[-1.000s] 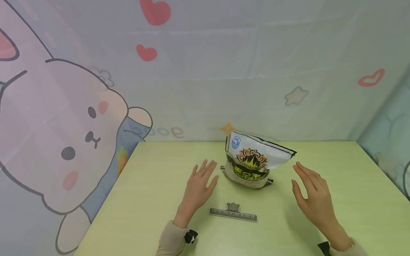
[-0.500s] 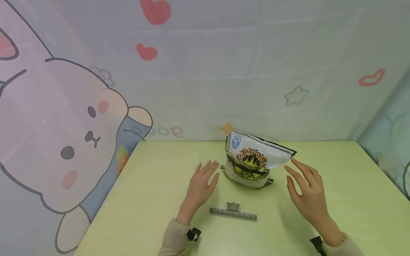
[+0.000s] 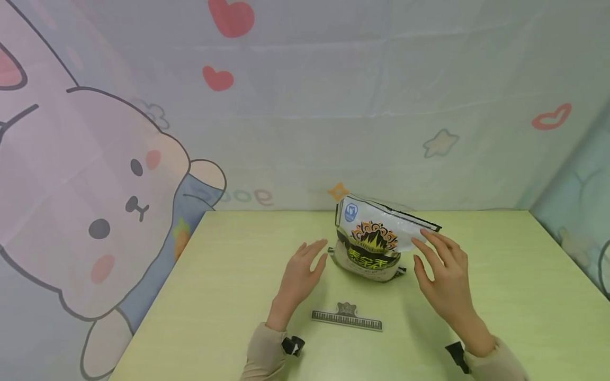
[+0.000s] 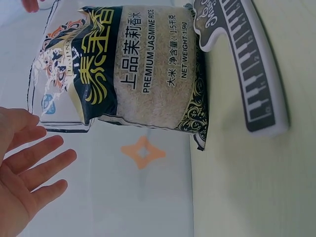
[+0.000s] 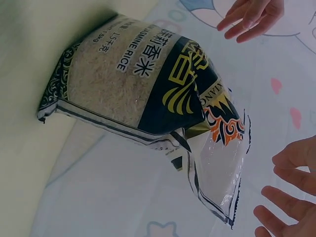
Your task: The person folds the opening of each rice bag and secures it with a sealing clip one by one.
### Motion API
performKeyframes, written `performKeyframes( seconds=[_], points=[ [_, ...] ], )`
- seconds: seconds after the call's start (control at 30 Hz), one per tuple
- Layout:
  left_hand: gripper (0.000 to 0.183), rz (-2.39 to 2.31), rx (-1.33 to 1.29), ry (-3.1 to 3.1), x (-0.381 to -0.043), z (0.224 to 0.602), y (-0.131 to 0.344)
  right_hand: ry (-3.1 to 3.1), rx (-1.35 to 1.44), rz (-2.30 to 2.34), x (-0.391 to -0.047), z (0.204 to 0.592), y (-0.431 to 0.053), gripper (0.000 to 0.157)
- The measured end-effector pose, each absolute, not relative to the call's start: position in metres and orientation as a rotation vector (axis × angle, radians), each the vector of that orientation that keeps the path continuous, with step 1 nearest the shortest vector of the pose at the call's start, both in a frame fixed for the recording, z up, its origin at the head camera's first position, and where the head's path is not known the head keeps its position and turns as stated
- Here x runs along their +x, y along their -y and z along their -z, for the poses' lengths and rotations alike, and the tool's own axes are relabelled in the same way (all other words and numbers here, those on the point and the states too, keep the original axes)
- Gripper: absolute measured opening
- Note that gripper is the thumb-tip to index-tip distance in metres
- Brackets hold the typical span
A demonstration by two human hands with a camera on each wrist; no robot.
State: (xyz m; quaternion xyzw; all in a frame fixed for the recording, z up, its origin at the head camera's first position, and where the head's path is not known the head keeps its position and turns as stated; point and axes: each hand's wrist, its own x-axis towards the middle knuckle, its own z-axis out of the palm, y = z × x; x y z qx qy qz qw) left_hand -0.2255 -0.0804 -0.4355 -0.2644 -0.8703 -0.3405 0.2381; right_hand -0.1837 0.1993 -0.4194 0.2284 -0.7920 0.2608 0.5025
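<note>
A bag of jasmine rice [image 3: 367,259] stands upright on the table, its loose white top leaning to the right. Rice shows through its clear lower part in the left wrist view [image 4: 153,69]. To the left of the bag is my left hand [image 3: 299,275], fingers extended and holding nothing. My right hand [image 3: 445,283] is on the other side, its spread fingertips overlapping the right corner of the bag's top in the head view. In the right wrist view, a gap separates the right fingers [image 5: 286,205] from the bag. In front lies a piano-keyboard-patterned clip [image 3: 347,318].
The pale green table [image 3: 214,307] ends at a cloth backdrop [image 3: 305,106] printed with a rabbit and hearts. A dark curved cable-like thing [image 3: 604,270] shows at the right edge. Each wrist wears a black device [image 3: 293,345].
My right hand has moved left and slightly up, to the corner of the bag's top. The left hand has shifted slightly to the right. Bag and clip stay put.
</note>
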Motion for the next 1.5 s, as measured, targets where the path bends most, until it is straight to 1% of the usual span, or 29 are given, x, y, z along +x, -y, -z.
performKeyframes(
  seconds=[0.17,0.23,0.33,0.37,0.77,1.0,1.3,1.5],
  points=[
    [0.031,1.024,-0.702,2.410,-0.227,0.436,0.079,1.921,0.530,-0.632,-0.188,0.418,-0.193,0.051],
    [0.030,1.045,-0.697,2.411,-0.228,0.435,0.078,1.923,0.521,-0.642,-0.190,0.418,-0.191,0.046],
    [0.030,1.079,-0.703,2.395,-0.231,0.435,0.077,1.937,0.507,-0.653,-0.191,0.416,-0.187,0.033],
    [0.029,1.083,-0.705,2.393,-0.232,0.435,0.077,1.941,0.503,-0.657,-0.192,0.415,-0.185,0.031],
    [0.027,1.156,-0.667,2.418,-0.244,0.440,0.074,1.949,0.486,-0.691,-0.203,0.411,-0.167,0.043],
    [0.028,1.211,-0.653,2.403,-0.251,0.439,0.071,1.987,0.477,-0.705,-0.211,0.400,-0.159,0.040],
    [0.034,1.291,-0.649,2.456,-0.258,0.433,0.070,2.028,0.477,-0.697,-0.216,0.395,-0.155,0.038],
    [0.033,1.359,-0.665,2.334,-0.268,0.436,0.067,2.071,0.453,-0.689,-0.217,0.390,-0.154,0.033]
  ],
)
